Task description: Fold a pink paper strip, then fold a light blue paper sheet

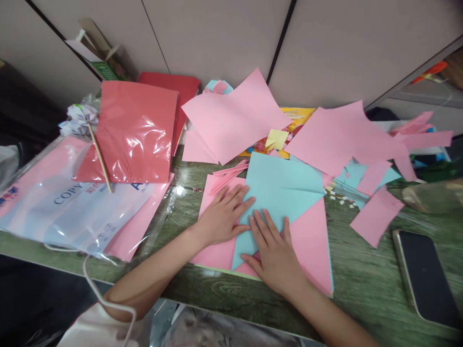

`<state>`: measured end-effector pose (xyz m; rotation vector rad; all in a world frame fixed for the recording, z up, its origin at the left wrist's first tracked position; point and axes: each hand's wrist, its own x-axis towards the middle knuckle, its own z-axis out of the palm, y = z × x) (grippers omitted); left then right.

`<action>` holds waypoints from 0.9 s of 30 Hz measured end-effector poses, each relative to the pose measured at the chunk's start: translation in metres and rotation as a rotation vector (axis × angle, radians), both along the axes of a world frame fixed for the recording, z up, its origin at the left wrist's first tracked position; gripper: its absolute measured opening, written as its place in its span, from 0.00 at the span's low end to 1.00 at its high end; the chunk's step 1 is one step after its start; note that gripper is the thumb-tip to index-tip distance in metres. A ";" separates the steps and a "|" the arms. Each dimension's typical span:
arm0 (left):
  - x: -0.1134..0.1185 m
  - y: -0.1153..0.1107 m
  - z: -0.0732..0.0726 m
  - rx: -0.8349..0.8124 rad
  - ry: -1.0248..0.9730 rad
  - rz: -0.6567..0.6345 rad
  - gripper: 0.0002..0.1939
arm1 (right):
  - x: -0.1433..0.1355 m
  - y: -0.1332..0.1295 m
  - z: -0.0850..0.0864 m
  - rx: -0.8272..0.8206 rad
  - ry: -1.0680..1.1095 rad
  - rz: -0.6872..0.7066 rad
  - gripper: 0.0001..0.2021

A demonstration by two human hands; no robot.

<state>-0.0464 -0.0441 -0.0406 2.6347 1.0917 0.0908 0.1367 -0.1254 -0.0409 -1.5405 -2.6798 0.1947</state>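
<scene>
A folded light-blue sheet of paper [282,178] lies over a stack of pink paper [313,241] on the green table. My left hand [224,214] rests flat across the blue sheet's left edge and the pink paper, fingers spread. Lower on the blue sheet, my right hand [275,255] presses down with its palm and its fingers stretched out. Neither hand grips anything. Just above my left hand is a narrow folded pink paper strip [231,174]. Part of the blue sheet's lower edge is hidden under my right hand.
At left, a clear copy-paper bag [83,212] lies under red paper [137,130], with a wooden stick [100,156] on top. Large pink sheets [238,115] lie behind. Pink and blue scraps [376,217] and a phone [423,274] are at right. A white cable [96,284] hangs at the front edge.
</scene>
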 end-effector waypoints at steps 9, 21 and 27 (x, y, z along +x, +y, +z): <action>0.000 0.001 0.000 0.003 0.009 -0.004 0.35 | 0.000 0.000 -0.001 0.002 -0.006 0.000 0.36; -0.001 0.001 0.002 -0.012 -0.006 -0.002 0.38 | 0.000 -0.007 0.002 0.009 -0.021 0.015 0.35; -0.002 0.001 0.002 -0.007 -0.025 -0.009 0.38 | 0.002 -0.019 0.003 0.005 -0.031 0.041 0.37</action>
